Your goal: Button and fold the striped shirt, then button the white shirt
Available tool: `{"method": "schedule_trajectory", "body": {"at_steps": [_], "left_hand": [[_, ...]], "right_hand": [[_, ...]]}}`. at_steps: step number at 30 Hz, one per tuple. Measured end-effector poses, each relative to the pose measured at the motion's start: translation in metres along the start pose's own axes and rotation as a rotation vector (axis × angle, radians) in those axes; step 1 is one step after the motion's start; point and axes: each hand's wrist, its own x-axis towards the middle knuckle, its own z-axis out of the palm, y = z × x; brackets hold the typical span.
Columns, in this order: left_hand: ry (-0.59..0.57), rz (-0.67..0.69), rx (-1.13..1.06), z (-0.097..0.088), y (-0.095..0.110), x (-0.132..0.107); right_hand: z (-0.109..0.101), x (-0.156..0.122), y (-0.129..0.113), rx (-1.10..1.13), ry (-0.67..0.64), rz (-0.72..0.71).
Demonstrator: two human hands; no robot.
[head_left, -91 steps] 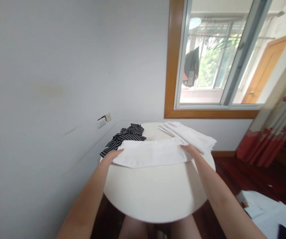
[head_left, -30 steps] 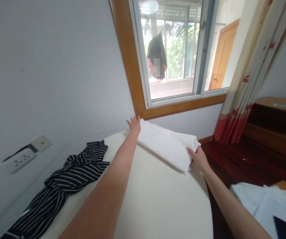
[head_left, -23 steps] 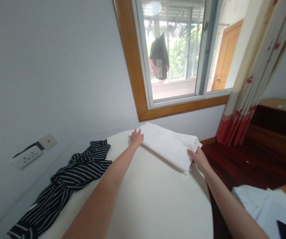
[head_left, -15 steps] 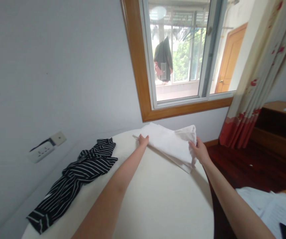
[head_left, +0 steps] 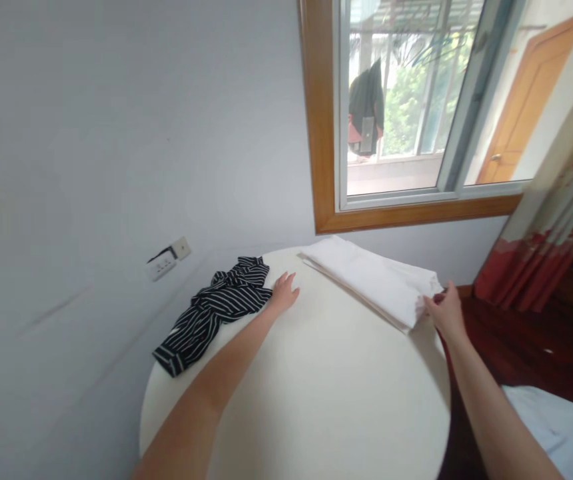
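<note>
A stack of folded white cloth (head_left: 374, 280) lies at the far right of the round white table (head_left: 316, 387), near the window. My right hand (head_left: 444, 310) touches the stack's near right corner, fingers curled at the cloth's edge. My left hand (head_left: 284, 292) rests on the bare tabletop, fingers stretched out, just right of a crumpled black-and-white striped garment (head_left: 216, 307) and apart from the white stack.
A grey wall with a socket (head_left: 159, 265) runs behind the table. A wood-framed window (head_left: 406, 113) is at the back right, a red-patterned curtain (head_left: 551, 253) beside it. Dark wooden floor and white fabric (head_left: 561, 427) lie to the right.
My left hand has let go of the white stack's far end and come back toward the striped garment. My right hand slid to the stack's near corner. The view swung left.
</note>
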Motion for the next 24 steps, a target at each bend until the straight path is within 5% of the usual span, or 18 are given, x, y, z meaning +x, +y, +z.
{"method": "schedule_trajectory", "body": {"at_steps": [4,7,10,16,20,24], "left_hand": [[0.165,-0.057,0.228,-0.064,-0.086,-0.046],[0.212,-0.241,0.34,-0.105,-0.142,-0.066],[0.129,-0.413,0.377,-0.128,-0.176,-0.076],[0.047,-0.443,0.384,-0.134,-0.191,-0.073],[0.064,-0.408,0.387,-0.137,-0.189,-0.065],[0.087,-0.287,0.344,-0.159,-0.171,-0.066]], "right_hand": [[-0.003,-0.008,-0.046,-0.187,0.111,-0.229],[0.012,-0.034,-0.095,-0.002,-0.079,-0.407],[0.035,-0.073,-0.141,0.178,-0.337,-0.505],[0.067,-0.139,-0.19,0.254,-0.66,-0.74],[0.081,-0.156,-0.193,0.261,-0.779,-0.755],[0.089,-0.156,-0.185,0.262,-0.796,-0.699]]}}
